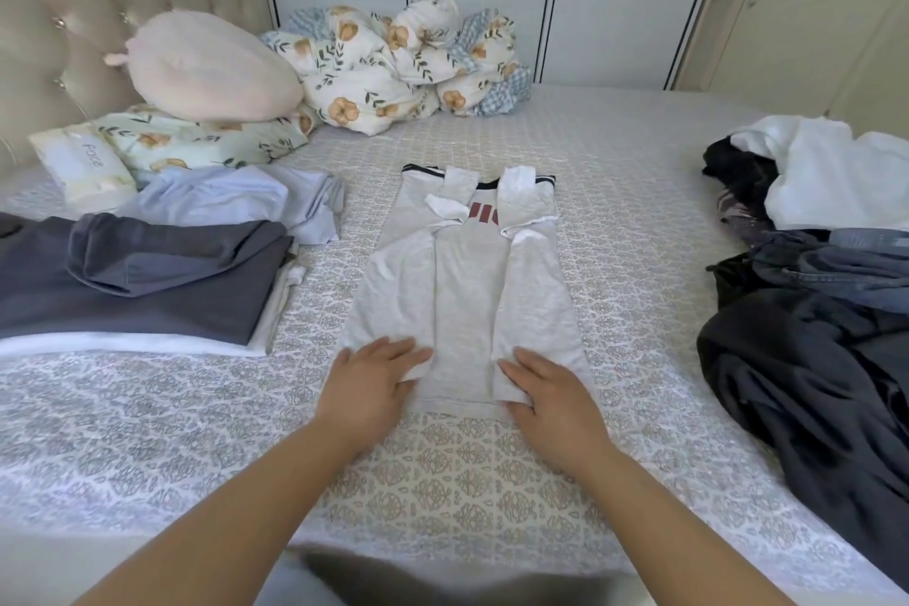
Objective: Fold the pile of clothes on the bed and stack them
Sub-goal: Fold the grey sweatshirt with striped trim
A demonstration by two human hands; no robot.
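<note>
Grey T-shirt: laid flat at the middle of the bed, both side panels and sleeves turned inward to form a narrow strip. Long axis running straight away from the person, collar at the far end, hem at the near end. Red lettering partly visible between the folded sleeves.

Left hand: palm down on the near left corner of the strip, fingers straight and spread, pressing the cloth flat; nothing grasped.

Right hand: palm down on the near right corner, fingers straight, pointing up and inward along the folded panel; likewise grasping nothing.

Governing relation: hem directly under both hands, collar lying dead ahead of the fingers along the strip's length. Both hands about equally near, one per corner. Judged next step: hem carried forward toward the collar, a crosswise fold needing both corners lifted together to keep the side panels from springing open.

Folded stack: dark grey piece uppermost over white layers, left of the shirt, well apart from it; likely destination. Pale blue garment just behind it, loosely laid.

Unfolded pile: dark, denim and white garments heaped at the right edge of the bed; much of the task judged outstanding.

Floral bedding, pink plush cushion: far side, by the headboard.
</note>
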